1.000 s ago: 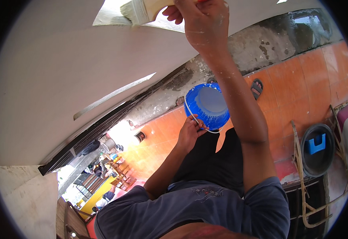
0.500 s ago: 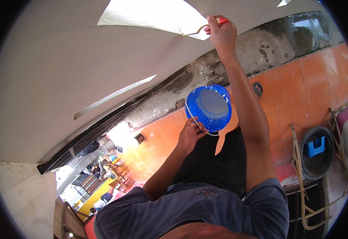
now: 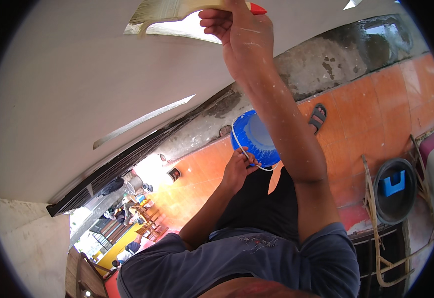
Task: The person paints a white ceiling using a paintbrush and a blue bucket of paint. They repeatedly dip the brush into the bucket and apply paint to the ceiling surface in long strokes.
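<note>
In my raised right hand (image 3: 244, 35) is a paintbrush (image 3: 177, 9) with pale bristles, a light wooden handle and a red tip. Its bristles point left, near the pale wall (image 3: 78, 74) at the top of the view; whether they touch it I cannot tell. Lower down, my left hand (image 3: 237, 168) grips the rim and white handle of a blue bucket (image 3: 246, 144). Greyish-white paint (image 3: 259, 124) fills part of the bucket and streaks its inner side. My right forearm hides the bucket's right part.
Orange floor tiles (image 3: 361, 114) run along a stained concrete strip (image 3: 321, 62) below the wall. A sandaled foot (image 3: 318, 117) stands on the tiles. On the right, a black basin (image 3: 395, 208) holds a blue plastic piece beside a wooden frame (image 3: 375, 223). Chairs (image 3: 150, 223) stand far left.
My right hand has moved left and up with the paintbrush, which now appears larger and side-on. My right forearm now covers part of the bucket. My left hand has stayed in place.
</note>
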A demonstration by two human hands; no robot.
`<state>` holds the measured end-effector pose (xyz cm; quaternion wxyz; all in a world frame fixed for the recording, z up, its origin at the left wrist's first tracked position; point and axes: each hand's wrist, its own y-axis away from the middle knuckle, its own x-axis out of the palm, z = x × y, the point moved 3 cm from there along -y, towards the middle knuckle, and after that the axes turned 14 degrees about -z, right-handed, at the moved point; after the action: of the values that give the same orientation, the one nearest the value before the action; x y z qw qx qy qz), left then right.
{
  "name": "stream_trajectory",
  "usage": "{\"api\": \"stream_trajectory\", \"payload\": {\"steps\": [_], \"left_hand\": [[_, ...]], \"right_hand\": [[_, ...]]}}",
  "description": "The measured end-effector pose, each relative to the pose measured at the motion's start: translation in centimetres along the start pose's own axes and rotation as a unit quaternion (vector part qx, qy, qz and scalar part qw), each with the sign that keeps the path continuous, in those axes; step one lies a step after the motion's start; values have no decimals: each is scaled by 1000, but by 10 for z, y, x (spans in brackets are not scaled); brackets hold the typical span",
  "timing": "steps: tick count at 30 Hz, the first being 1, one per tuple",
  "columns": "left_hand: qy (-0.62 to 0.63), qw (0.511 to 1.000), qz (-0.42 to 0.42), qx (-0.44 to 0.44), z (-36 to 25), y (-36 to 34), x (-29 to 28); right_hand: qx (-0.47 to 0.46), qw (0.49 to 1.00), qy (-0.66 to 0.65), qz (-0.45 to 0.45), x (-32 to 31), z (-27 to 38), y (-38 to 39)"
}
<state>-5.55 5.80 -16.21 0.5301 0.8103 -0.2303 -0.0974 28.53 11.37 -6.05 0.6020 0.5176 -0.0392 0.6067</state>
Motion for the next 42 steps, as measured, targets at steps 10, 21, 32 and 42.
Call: {"api": "stream_trajectory", "payload": {"steps": [10,21,32,42], "left_hand": [[-3,1000,-9,-3,1,-1,-3],[-20,1000,-3,-7,1,-3,-3],[-9,1000,5,-5,-1,-2,1],[-12,1000,-14,-5,-2,-3,2]], "right_hand": [[45,978,117,-168,-137,-92,-107],[-380,781,483,114,-64,-45,-60],[-33,998,46,-8,-62,-51,-53],[-244,848,462,-85,-165,-93,-131]]}}
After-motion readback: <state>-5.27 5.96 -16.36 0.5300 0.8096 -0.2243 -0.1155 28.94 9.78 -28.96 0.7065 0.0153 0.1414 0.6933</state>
